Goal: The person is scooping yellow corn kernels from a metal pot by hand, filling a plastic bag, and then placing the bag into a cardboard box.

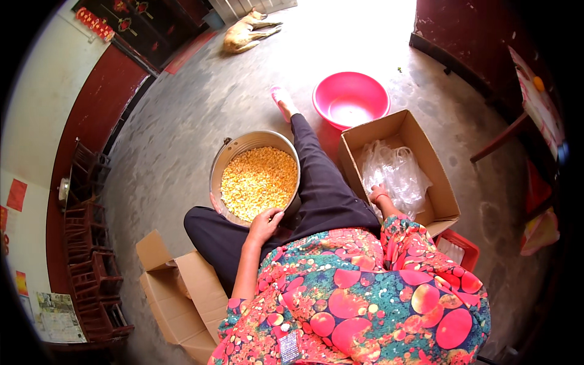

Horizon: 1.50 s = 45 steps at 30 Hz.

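A metal bucket (217, 176) full of yellow corn kernels (258, 182) stands between my legs. My left hand (265, 226) is at its near rim, the fingers curled together with the thumb; whether they grip the rim or something small is hidden. To the right, an open cardboard box (439, 176) holds a heap of clear plastic bags (398, 176). Inside the box's left side, my right hand (379, 196) has its fingers closed on the crumpled plastic at the heap's near left edge.
Beyond the box sits a pink basin (351, 100). A red crate (457, 249) stands at the box's near right corner. Another open cardboard box (182, 298) lies near left. Wooden chairs (91, 267) line the left wall. A dog (249, 31) lies on the far floor; a table (538, 103) stands right.
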Each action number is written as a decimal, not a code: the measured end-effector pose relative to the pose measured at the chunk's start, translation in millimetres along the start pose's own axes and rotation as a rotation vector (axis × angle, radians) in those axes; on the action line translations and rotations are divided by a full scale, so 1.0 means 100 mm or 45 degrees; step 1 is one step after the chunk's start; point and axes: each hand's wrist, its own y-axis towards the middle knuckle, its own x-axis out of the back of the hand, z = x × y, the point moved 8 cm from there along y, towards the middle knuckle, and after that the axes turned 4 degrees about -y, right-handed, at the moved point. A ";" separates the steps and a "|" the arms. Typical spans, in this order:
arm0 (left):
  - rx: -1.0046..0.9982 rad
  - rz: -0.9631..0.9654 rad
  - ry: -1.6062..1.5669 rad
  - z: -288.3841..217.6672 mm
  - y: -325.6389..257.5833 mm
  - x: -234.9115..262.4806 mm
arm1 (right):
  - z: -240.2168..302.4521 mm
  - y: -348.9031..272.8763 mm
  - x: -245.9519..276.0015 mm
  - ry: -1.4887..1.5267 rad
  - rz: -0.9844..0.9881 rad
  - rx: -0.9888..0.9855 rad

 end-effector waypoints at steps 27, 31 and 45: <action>-0.007 0.003 0.070 0.01 -0.02 0.02 | -0.55 0.29 0.24 1.391 0.032 -0.085; 0.099 0.025 -0.010 0.03 -0.05 0.02 | -0.22 -0.16 0.79 2.022 0.201 0.300; 0.059 -0.149 -1.199 -0.02 -0.02 0.34 | 2.83 -2.63 1.17 0.964 0.942 1.549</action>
